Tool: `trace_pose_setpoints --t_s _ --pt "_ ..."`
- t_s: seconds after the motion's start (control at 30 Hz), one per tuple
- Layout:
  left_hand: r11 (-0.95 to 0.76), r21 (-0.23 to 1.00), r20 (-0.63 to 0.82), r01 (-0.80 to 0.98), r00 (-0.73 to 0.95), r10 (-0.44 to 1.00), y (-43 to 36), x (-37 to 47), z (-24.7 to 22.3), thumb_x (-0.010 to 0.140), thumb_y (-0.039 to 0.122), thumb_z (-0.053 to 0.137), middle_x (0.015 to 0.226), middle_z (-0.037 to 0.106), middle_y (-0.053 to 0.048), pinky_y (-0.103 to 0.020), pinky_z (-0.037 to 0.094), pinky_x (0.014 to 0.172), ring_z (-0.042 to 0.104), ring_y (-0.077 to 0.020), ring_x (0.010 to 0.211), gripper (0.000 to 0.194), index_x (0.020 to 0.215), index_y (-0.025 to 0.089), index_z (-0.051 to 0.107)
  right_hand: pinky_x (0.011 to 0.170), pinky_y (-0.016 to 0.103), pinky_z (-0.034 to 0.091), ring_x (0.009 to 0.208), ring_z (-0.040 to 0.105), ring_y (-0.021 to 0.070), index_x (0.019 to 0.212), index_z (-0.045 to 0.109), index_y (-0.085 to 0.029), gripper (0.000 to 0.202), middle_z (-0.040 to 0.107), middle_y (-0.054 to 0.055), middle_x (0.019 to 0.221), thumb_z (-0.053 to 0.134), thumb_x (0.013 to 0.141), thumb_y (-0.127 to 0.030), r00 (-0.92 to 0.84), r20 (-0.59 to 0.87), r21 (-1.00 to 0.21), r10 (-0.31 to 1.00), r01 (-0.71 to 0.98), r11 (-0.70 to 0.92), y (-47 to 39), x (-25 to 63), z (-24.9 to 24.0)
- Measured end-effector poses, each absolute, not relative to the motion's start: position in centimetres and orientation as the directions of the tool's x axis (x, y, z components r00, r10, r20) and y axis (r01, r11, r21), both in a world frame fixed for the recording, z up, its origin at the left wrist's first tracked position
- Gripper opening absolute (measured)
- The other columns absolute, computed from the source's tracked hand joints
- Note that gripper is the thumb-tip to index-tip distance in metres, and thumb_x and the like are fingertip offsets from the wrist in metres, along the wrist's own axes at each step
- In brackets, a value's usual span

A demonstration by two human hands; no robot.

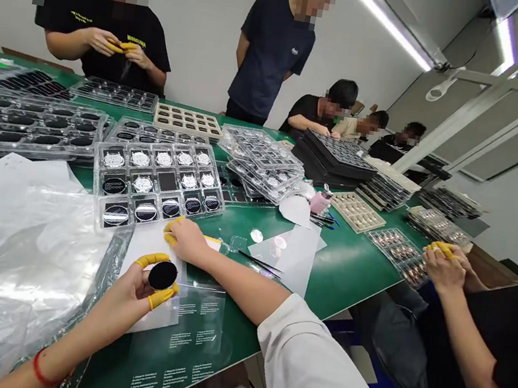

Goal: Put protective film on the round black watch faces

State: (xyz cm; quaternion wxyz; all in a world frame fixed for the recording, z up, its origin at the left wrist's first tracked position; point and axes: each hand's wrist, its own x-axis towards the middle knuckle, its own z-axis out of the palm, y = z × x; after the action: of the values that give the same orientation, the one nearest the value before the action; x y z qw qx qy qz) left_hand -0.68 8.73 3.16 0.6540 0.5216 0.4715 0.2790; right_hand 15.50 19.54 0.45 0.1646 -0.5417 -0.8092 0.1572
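My left hand, with yellow finger cots and a red band at the wrist, grips a round black disc by its edge between thumb and fingers. My right hand, also in yellow cots, is closed over white paper at the near edge of a clear compartment tray. Whatever its fingertips pinch is hidden. Silver round pieces and black discs sit in the tray's compartments, and one compartment shows only a dark square. White paper and a clear printed sheet lie under my hands.
Clear plastic bags cover the table's left side. Stacked clear trays, beige trays and a pink bottle stand farther back. Dark tweezers lie right of my hands. A co-worker sits at right; others are across the table.
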Motion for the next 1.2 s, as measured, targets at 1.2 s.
trace_pose_setpoints --t_s 1.2 --pt "-0.002 0.994 -0.035 0.112 0.322 0.946 9.3 -0.9 0.8 0.072 0.022 0.077 0.086 0.068 -0.001 -0.024 0.054 0.071 0.067 -0.0132 0.077 0.059 0.125 0.016 0.052 0.094 0.039 0.034 0.099 0.051 0.0195 0.090 0.072 -0.026 0.016 0.066 0.003 0.092 0.057 0.096 -0.025 -0.475 0.672 -0.262 0.568 0.565 0.782 9.7 16.5 1.6"
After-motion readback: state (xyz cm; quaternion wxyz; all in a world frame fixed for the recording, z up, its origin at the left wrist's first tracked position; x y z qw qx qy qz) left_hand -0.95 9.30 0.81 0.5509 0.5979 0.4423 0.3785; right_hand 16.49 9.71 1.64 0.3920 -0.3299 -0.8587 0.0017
